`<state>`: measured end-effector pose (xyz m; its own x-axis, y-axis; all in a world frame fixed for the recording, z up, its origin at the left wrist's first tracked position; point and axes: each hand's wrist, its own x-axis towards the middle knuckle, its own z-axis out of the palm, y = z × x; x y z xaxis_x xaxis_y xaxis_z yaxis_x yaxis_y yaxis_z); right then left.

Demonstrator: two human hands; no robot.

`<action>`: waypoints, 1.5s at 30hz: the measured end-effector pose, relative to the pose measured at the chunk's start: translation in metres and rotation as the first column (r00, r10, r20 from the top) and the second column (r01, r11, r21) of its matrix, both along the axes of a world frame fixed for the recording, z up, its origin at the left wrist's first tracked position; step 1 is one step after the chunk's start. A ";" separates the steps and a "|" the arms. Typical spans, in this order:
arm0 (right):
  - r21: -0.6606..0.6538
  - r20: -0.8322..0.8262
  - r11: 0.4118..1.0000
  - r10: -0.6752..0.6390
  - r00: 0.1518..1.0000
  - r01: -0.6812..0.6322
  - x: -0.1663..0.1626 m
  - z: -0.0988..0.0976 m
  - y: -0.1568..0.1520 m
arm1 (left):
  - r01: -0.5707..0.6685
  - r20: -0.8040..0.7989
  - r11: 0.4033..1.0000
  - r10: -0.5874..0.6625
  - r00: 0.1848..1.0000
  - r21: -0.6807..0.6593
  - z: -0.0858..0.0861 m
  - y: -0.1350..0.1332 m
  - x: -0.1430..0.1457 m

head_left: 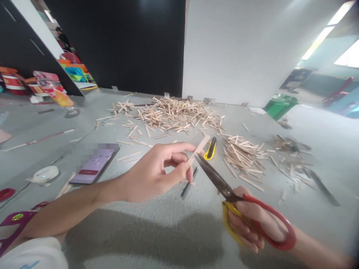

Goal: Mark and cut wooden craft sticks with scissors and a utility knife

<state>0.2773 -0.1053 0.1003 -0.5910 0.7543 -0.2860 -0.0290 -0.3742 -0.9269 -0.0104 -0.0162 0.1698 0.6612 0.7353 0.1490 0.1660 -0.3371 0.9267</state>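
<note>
Across grey tabletop [168, 216], large heap of wooden sticks [179, 116] at far side, smaller pile [242, 157] to right; yellow cutter [211, 148] close past scissors [214, 177], dark pen-like tool [186, 189] below fingertips of left hand [157, 168], phone [97, 164] near its wrist; left thumb and fingers pinched nearly together on single stick [201, 145], pale, flat, round-ended, raised above table; right hand [249, 213] curled round red and yellow handles, dark blades together, tip at stick's edge, contact unclear
</note>
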 end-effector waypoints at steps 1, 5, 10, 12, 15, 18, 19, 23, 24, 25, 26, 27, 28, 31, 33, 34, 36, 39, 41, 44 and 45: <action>0.008 0.009 1.000 0.006 1.000 -0.006 0.001 0.000 0.001 | -0.003 -0.003 1.000 0.003 1.000 0.020 -0.001 0.000 0.000; 0.016 0.117 1.000 -0.016 0.993 0.014 0.008 -0.003 0.004 | -0.007 -0.035 0.995 0.011 0.999 0.103 -0.001 -0.002 -0.001; 0.091 0.145 0.995 -0.041 0.989 0.028 0.013 -0.008 0.005 | -0.005 -0.068 0.985 0.017 0.998 0.170 0.003 -0.004 -0.002; 0.118 0.125 0.993 -0.022 0.992 0.007 0.011 -0.008 0.007 | 0.003 -0.081 0.981 0.013 0.997 0.193 0.004 -0.004 -0.002; 0.146 0.122 0.989 -0.010 0.992 -0.008 0.008 -0.008 0.010 | 0.014 -0.090 0.977 0.005 0.996 0.212 0.005 -0.004 -0.002; 0.190 0.111 0.982 -0.001 0.994 -0.020 0.007 -0.009 0.012 | 0.017 -0.098 0.975 0.005 0.995 0.220 0.004 -0.002 -0.002; 0.196 0.109 0.980 -0.002 0.994 -0.019 0.007 -0.010 0.013 | 0.015 -0.103 0.975 0.008 0.995 0.221 0.003 -0.001 -0.002; 0.204 0.118 0.979 -0.003 0.993 -0.022 0.010 -0.016 0.016 | 0.009 -0.116 0.976 0.016 0.993 0.216 0.000 0.002 -0.001; 0.217 0.111 0.976 -0.001 0.994 -0.023 0.011 -0.017 0.018 | 0.011 -0.120 0.977 0.015 0.993 0.211 0.000 0.003 0.000; 0.235 0.101 0.972 0.002 0.995 -0.026 0.011 -0.018 0.019 | 0.011 -0.128 0.978 0.016 0.992 0.209 0.000 0.004 0.000; 0.252 0.089 0.967 0.002 0.996 -0.024 0.010 -0.020 0.020 | 0.010 -0.140 0.978 0.020 0.990 0.210 0.000 0.006 0.001; 0.266 0.078 0.964 -0.001 0.997 -0.020 0.009 -0.021 0.022 | 0.009 -0.160 0.977 0.025 0.987 0.213 0.000 0.009 0.002; 0.273 0.071 0.962 -0.003 0.997 -0.016 0.007 -0.024 0.023 | 0.008 -0.187 0.976 0.034 0.982 0.218 -0.001 0.013 0.003; 0.239 0.061 0.971 -0.041 0.997 0.025 -0.001 -0.034 0.027 | 0.006 -0.303 0.981 0.055 0.951 0.196 -0.008 0.028 0.006; 0.192 0.053 0.979 -0.082 0.995 0.071 -0.006 -0.042 0.029 | 0.020 -0.365 0.992 0.028 0.931 0.128 -0.014 0.039 0.008; 0.171 0.045 0.981 -0.100 0.994 0.091 -0.007 -0.045 0.029 | 0.020 -0.373 0.993 0.025 0.927 0.116 -0.016 0.043 0.008; 0.143 0.022 0.983 -0.123 0.992 0.118 -0.007 -0.049 0.029 | 0.012 -0.361 0.995 0.026 0.932 0.103 -0.018 0.047 0.008; 0.146 -0.026 0.981 -0.124 0.992 0.127 -0.002 -0.045 0.027 | -0.018 -0.280 0.997 0.037 0.959 0.068 -0.013 0.042 0.006; 0.175 -0.050 0.978 -0.106 0.993 0.114 0.001 -0.037 0.024 | -0.030 -0.218 0.999 0.033 0.975 0.021 -0.008 0.035 0.005; 0.211 -0.057 0.973 -0.078 0.995 0.088 0.002 -0.028 0.015 | -0.025 -0.162 0.999 0.020 0.987 -0.030 -0.001 0.025 0.004; 0.213 -0.053 0.974 -0.073 0.996 0.082 0.002 -0.026 0.012 | -0.020 -0.148 0.999 0.014 0.989 -0.035 0.000 0.022 0.004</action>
<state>0.2793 -0.0932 0.0739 -0.5368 0.8392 -0.0868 -0.0934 -0.1614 -0.9825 -0.0062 0.0057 0.1700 0.6614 0.7497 0.0234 0.3075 -0.2995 0.9032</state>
